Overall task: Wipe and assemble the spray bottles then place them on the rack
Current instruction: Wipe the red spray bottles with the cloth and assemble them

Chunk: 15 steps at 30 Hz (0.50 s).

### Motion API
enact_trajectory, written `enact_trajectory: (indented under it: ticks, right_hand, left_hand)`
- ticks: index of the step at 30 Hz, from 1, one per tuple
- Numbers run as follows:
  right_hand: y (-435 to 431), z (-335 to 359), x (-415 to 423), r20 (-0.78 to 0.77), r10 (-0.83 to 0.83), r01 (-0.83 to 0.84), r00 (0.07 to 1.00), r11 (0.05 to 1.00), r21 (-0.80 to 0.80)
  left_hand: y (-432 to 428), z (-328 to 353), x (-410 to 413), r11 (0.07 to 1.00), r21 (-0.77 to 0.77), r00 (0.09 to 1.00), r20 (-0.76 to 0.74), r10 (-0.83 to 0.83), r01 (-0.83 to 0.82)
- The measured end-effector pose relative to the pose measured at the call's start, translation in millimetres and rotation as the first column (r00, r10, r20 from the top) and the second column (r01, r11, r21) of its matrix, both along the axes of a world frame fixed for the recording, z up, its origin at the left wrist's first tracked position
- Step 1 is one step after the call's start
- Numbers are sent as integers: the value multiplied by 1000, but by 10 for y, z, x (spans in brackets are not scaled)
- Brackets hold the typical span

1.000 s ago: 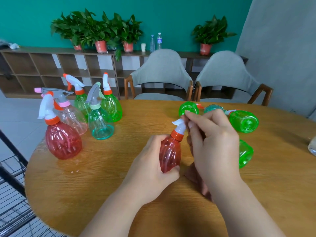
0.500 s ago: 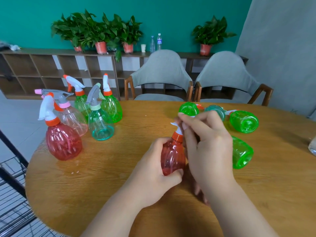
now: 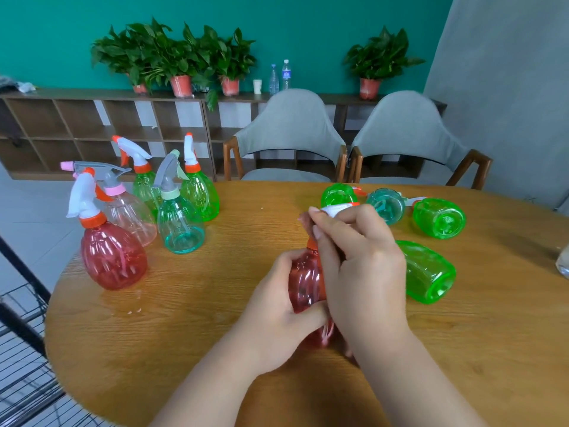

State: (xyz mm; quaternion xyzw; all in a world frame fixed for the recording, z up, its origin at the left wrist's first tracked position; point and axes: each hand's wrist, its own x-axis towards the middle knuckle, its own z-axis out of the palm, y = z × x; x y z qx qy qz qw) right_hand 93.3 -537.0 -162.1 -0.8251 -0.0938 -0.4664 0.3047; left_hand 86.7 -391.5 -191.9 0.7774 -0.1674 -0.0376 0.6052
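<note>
The left hand (image 3: pixel 277 312) grips the belly of a ribbed red translucent plastic spray bottle (image 3: pixel 304 282) over the round wooden worktop (image 3: pixel 191 318). The right hand (image 3: pixel 360 263) clasps its white trigger head (image 3: pixel 335 208). Just right of this bottle lies a green plastic bottle (image 3: pixel 429 271); well left stands another red spray bottle (image 3: pixel 114 257).

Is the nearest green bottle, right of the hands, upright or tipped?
Tipped: the green bottle lies on its side on the table, base toward the camera, neck behind the right hand.
</note>
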Motion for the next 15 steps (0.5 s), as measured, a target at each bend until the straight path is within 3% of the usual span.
enact_trajectory:
  ticks: [4,8,15]
  right_hand:
    - [-97,-7,25,-10,64,-63,998,998,9]
    - [-192,-3,17,17,1,-1,1000,999,35]
    - [-212,90,-1,69,-60,46,996,979,200]
  left_hand:
    - [14,18,11,998,-69,1000,-7,7,-7]
    - [48,55,5,994,-108,1000,-16,-13,11]
    - [0,36,-15,998,40,999,18,-48,48]
